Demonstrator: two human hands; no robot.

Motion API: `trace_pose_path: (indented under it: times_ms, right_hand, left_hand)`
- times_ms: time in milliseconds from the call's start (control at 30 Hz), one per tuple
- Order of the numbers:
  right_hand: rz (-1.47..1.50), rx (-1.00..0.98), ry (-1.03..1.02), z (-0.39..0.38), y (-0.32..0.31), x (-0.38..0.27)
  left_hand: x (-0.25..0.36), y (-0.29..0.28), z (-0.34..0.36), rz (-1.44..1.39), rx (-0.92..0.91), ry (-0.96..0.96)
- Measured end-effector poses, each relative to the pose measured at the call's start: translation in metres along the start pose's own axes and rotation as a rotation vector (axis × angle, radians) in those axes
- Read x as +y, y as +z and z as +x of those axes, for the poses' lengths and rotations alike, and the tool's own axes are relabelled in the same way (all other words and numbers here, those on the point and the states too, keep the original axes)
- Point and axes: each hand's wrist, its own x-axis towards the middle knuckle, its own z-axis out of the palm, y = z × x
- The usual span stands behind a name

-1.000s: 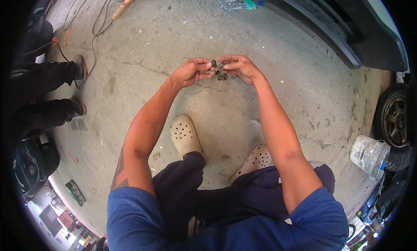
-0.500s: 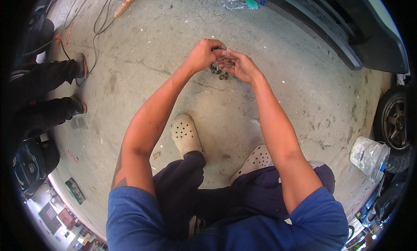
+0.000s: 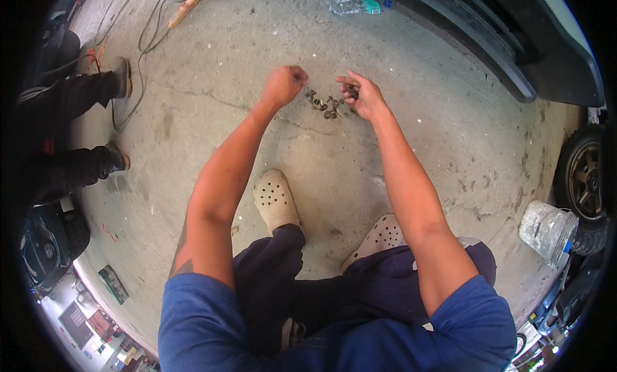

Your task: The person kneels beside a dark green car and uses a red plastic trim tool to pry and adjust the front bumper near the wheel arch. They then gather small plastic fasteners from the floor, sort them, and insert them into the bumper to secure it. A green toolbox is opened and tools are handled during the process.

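Observation:
A small pile of dark bolts point(image 3: 330, 106), some with round washer-like heads, lies on the concrete floor between my hands. To the left of it and just above the floor is my left hand point(image 3: 283, 87), its fingers curled closed. Something dark shows at those fingertips, but blur keeps me from naming it. My right hand point(image 3: 366, 99) is at the pile's right side, palm turned inward and fingers half curled. Several more dark bolts point(image 3: 352, 92) rest in its palm.
A vehicle's dark bumper point(image 3: 475, 44) overhangs the upper right. Beyond the bolts lies a plastic bottle point(image 3: 357, 4). A spattered bucket point(image 3: 546, 234) stands by a wheel point(image 3: 581, 179) at right. At left are another person's shoes point(image 3: 122, 79), cables point(image 3: 143, 63) and a power strip point(image 3: 185, 10).
My hands have come apart. The left has moved left and slightly down, its fingers closed, while the right stays near its place. More of the pile on the floor now shows.

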Motion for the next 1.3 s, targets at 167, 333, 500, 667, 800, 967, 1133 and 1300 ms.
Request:
trace_pose_path:
  times_ms: [167, 333, 500, 667, 800, 967, 1133, 1300]
  right_hand:
    - [0.000, 0.082, 0.002, 0.005, -0.015, 0.012]
    - [0.011, 0.048, 0.008, 0.006, -0.011, 0.012]
    - [-0.092, 0.008, -0.041, 0.001, 0.001, 0.008]
    - [-0.181, -0.147, -0.049, -0.006, 0.015, 0.006]
    - [-0.184, -0.201, -0.030, -0.009, 0.021, 0.004]
    - [-0.201, -0.214, -0.029, -0.010, 0.017, 0.002]
    - [-0.223, -0.181, -0.045, -0.012, 0.016, 0.001]
    - [-0.225, -0.173, -0.066, -0.016, 0.020, -0.003]
  left_hand:
    - [-0.020, 0.042, -0.022, 0.157, 0.092, 0.023]
    - [-0.025, 0.043, -0.023, 0.164, 0.136, 0.094]
    - [-0.020, 0.009, -0.019, -0.356, -0.065, -0.150]
    - [0.006, -0.003, -0.030, -0.793, -0.236, -0.241]
    - [0.017, -0.006, -0.035, -1.036, -0.285, -0.237]
    - [0.024, -0.008, -0.037, -1.023, -0.288, -0.215]
    - [0.029, -0.008, -0.038, -0.998, -0.285, -0.223]
    - [0.034, -0.011, -0.039, -0.992, -0.286, -0.183]
